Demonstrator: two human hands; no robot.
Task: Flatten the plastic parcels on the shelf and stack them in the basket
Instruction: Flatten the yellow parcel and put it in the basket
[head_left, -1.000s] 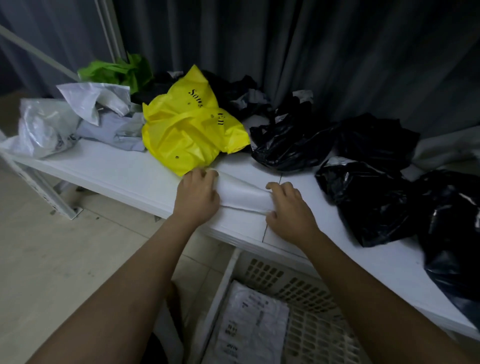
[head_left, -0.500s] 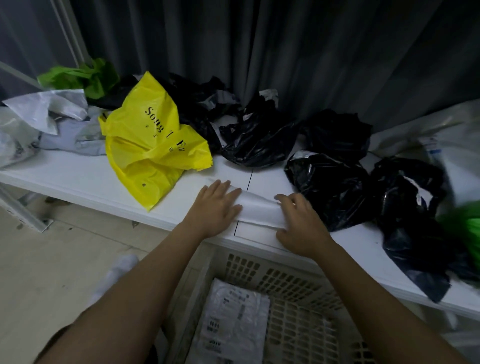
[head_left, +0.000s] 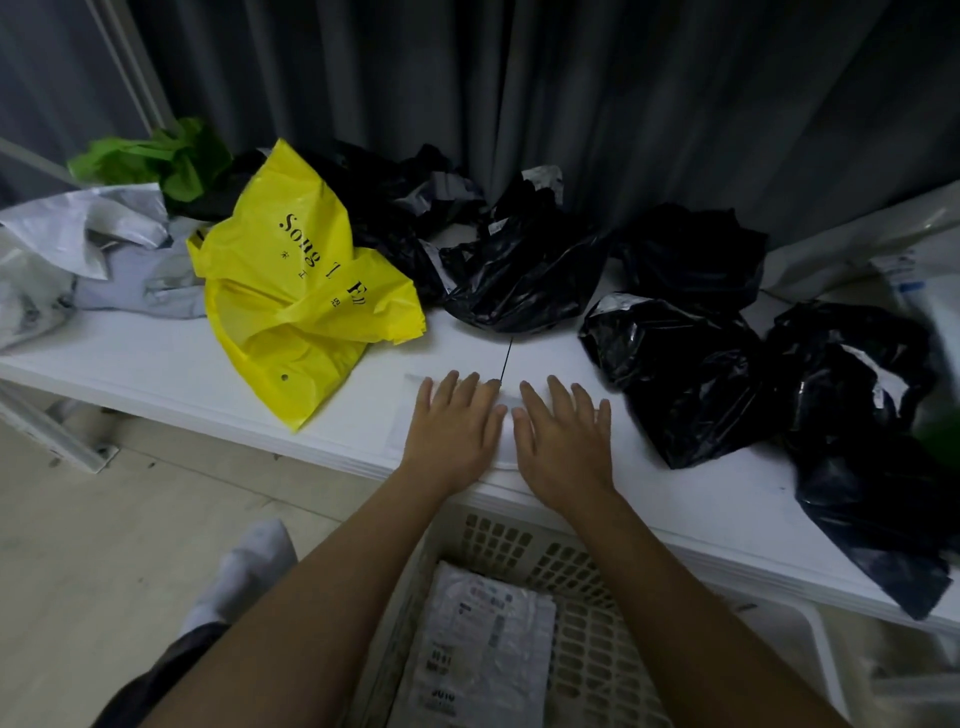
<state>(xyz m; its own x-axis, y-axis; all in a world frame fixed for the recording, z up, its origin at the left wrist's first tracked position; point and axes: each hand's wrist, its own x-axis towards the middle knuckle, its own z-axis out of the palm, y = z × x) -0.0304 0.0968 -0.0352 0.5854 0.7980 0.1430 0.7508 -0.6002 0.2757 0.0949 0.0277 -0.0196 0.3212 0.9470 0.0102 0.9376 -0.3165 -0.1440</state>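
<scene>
A flat white plastic parcel (head_left: 410, 415) lies near the front edge of the white shelf (head_left: 156, 374). My left hand (head_left: 454, 431) and my right hand (head_left: 563, 439) press down on it side by side, fingers straight and spread. Most of the parcel is hidden under my palms. Below the shelf stands a white slotted basket (head_left: 587, 577) with a flattened grey labelled parcel (head_left: 483, 644) lying in it. A crumpled yellow bag (head_left: 291, 291) sits to the left of my hands, and several crumpled black bags (head_left: 680, 374) lie behind and to the right.
Grey-white crumpled parcels (head_left: 104, 244) and a green bag (head_left: 161, 161) lie at the shelf's left end. More pale parcels (head_left: 914, 260) are at the far right. A dark curtain (head_left: 571, 93) hangs behind. My white-socked foot (head_left: 244, 571) is on the floor at the left.
Both hands went from gripping and tugging the bunched white parcel to lying flat on it with fingers spread. The parcel now lies flat. The camera view shifted slightly.
</scene>
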